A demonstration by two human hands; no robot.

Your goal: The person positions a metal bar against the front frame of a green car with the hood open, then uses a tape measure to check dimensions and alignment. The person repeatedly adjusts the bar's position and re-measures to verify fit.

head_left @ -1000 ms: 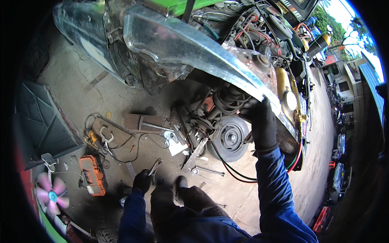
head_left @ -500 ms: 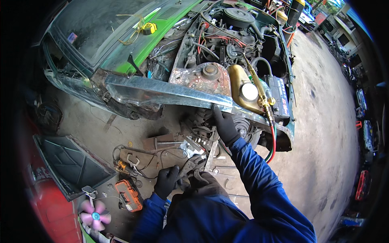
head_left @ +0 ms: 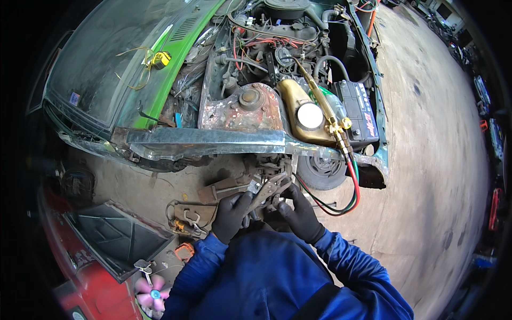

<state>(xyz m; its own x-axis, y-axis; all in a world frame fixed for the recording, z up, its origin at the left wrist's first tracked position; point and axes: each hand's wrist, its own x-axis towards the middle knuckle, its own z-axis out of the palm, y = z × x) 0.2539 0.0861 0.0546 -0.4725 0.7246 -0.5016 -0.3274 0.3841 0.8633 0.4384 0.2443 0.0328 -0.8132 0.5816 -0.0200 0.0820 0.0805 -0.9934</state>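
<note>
In front of my body, my two black-gloved hands hold a worn grey metal tool, which looks like locking pliers (head_left: 268, 191), tilted up toward the right. My left hand (head_left: 232, 214) is closed around its lower left part. At the other side, my right hand (head_left: 302, 214) has its fingers bent against the tool; its exact grip is partly hidden. Just beyond them is the car's front fender edge (head_left: 213, 137), a bare metal strip. A brass cutting torch (head_left: 330, 120) with red and green hoses (head_left: 354, 186) lies over the battery and the tan fluid tank (head_left: 300, 114).
A black battery (head_left: 354, 109) sits at the front corner of the engine bay. A loose wheel (head_left: 321, 172) lies below the fender. On the floor at left are a dark panel (head_left: 117, 234), a yellow power tool (head_left: 184, 226) and a pink-bladed fan (head_left: 153, 294). A tape measure (head_left: 160, 60) rests on the green cowl.
My right hand has left the fender edge and come down to the pliers. My left hand has raised the pliers and moved slightly right. The view has shifted.
</note>
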